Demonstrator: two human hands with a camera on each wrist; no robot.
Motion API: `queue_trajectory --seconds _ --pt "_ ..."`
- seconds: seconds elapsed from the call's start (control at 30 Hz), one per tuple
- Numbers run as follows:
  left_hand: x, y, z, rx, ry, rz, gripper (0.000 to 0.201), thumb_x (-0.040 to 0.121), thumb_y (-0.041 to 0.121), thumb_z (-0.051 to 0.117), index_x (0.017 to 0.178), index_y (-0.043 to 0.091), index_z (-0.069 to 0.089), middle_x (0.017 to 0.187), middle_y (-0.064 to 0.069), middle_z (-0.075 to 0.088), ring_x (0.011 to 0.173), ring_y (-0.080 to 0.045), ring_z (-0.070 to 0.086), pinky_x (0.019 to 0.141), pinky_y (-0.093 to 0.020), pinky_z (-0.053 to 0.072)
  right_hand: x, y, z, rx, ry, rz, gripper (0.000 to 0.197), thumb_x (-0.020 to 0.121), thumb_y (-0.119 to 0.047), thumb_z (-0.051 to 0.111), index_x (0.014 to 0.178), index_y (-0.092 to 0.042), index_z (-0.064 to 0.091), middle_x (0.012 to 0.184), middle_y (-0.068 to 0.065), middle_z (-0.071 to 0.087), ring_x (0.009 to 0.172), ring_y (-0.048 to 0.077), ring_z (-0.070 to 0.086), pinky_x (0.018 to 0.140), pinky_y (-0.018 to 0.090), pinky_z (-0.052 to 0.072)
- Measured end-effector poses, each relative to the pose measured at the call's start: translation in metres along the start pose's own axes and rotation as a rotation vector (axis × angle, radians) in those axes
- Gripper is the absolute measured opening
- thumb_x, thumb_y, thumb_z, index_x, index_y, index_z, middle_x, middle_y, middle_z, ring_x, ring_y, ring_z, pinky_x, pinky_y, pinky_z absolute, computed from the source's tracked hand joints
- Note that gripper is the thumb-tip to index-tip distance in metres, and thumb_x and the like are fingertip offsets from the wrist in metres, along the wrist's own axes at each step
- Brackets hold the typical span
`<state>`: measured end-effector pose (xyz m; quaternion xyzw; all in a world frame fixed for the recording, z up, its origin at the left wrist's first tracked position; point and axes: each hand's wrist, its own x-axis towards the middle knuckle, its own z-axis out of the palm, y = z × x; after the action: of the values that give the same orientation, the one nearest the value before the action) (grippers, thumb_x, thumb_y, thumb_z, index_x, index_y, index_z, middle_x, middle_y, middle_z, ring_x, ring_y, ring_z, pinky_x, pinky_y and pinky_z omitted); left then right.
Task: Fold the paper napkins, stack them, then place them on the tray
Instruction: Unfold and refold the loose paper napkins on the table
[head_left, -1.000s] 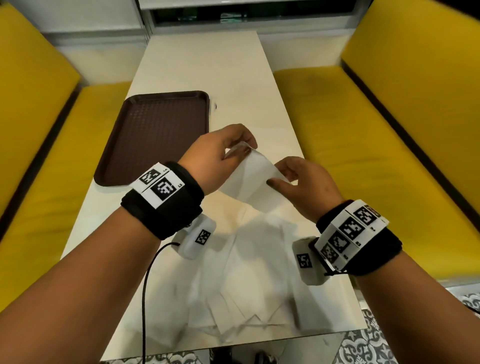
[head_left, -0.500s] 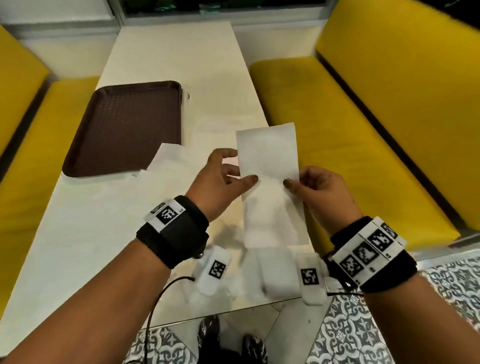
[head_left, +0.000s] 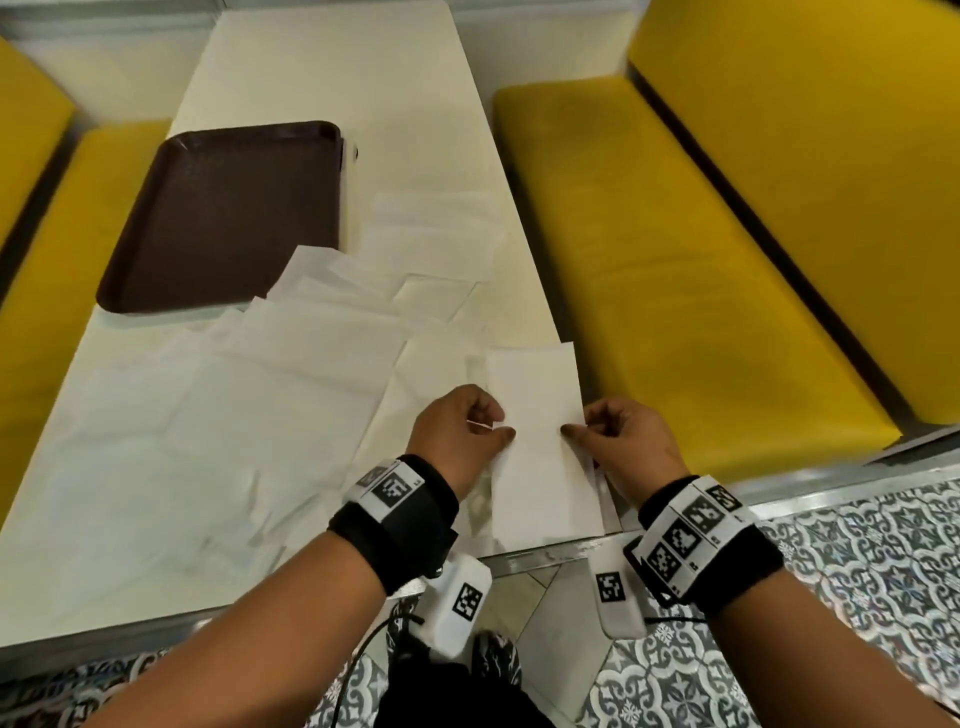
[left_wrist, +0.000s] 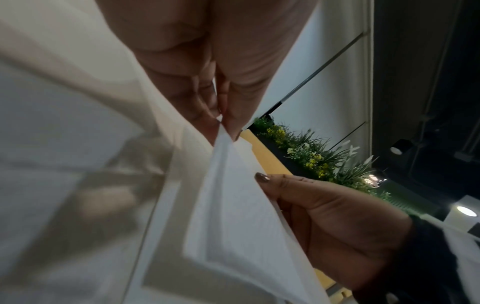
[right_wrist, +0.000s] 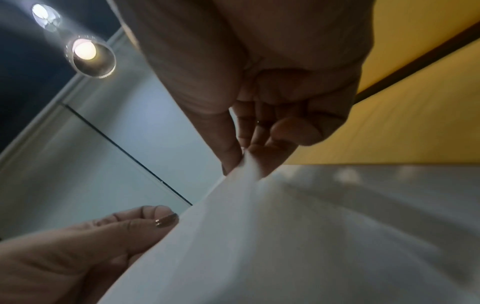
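Observation:
A long white paper napkin (head_left: 537, 395) hangs low over the table's near right corner, pinched at mid-length from both sides. My left hand (head_left: 498, 423) pinches its left edge between thumb and fingers, and the left wrist view shows that pinch (left_wrist: 221, 123) on two layers of napkin (left_wrist: 233, 205). My right hand (head_left: 574, 428) pinches the right edge, seen close in the right wrist view (right_wrist: 246, 158) with the napkin (right_wrist: 259, 246) below it. The brown tray (head_left: 223, 213) lies empty at the table's left, far from both hands.
Several loose white napkins (head_left: 291, 374) lie spread over the cream table (head_left: 332, 78) between the tray and my hands. Yellow bench seats (head_left: 675, 270) flank the table. The table's front edge (head_left: 545, 553) runs just under the held napkin, with patterned floor tiles beyond.
The napkin, held up in the air half a second ago, has come down toward the table's near right corner. Both hands kept their pinch on its side edges.

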<state>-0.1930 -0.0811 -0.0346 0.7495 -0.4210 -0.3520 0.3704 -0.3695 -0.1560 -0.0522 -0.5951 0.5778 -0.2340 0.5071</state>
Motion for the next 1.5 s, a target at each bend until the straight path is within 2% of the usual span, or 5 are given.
queue_trajectory --seconds 0.13,0.73,0.9,1.13,1.5 --pt "-0.007 -0.006 0.008 0.031 0.035 -0.016 0.015 0.079 0.015 0.073 0.089 0.020 0.063 0.082 0.012 0.060 0.071 -0.005 0.060 0.060 -0.005 0.041 0.000 0.012 0.001 -0.101 0.026 -0.033 0.019 0.078 -0.023 0.079 0.080 -0.022 0.060 0.076 0.005 0.065 0.071 0.027 0.063 0.069 0.041 0.057" --pt "-0.010 -0.016 0.024 0.094 0.159 -0.046 0.022 0.081 0.014 0.070 0.102 0.019 0.066 0.097 0.000 0.064 0.083 -0.013 0.062 0.082 -0.028 0.052 0.007 0.018 0.005 -0.355 0.033 -0.164 0.023 0.084 -0.036 0.072 0.094 -0.020 0.059 0.068 -0.011 0.053 0.063 0.006 0.050 0.062 0.022 0.040" --pt "-0.006 -0.018 0.026 0.157 0.139 -0.032 0.025 0.080 0.014 0.071 0.104 0.018 0.065 0.101 -0.001 0.064 0.081 -0.010 0.060 0.078 -0.015 0.040 0.011 0.015 0.006 -0.424 0.005 -0.147 0.025 0.085 -0.037 0.070 0.097 -0.017 0.060 0.068 -0.007 0.054 0.064 0.009 0.051 0.061 0.022 0.040" --pt "-0.006 -0.020 0.028 0.248 0.113 -0.005 0.029 0.080 0.012 0.071 0.108 0.013 0.063 0.100 -0.001 0.055 0.072 -0.004 0.050 0.072 -0.006 0.031 0.006 0.007 0.004 -0.508 0.025 -0.241 0.040 0.086 -0.030 0.070 0.122 -0.022 0.054 0.095 -0.005 0.050 0.077 0.007 0.048 0.068 0.020 0.039" --pt "-0.003 -0.014 0.023 0.372 0.008 -0.013 0.033 0.086 0.018 0.066 0.118 0.012 0.058 0.122 -0.006 0.046 0.093 -0.017 0.056 0.081 -0.012 0.032 0.004 -0.002 0.003 -0.634 -0.076 -0.207 0.024 0.089 -0.037 0.065 0.110 -0.025 0.063 0.106 0.000 0.055 0.080 0.009 0.051 0.071 0.021 0.036"
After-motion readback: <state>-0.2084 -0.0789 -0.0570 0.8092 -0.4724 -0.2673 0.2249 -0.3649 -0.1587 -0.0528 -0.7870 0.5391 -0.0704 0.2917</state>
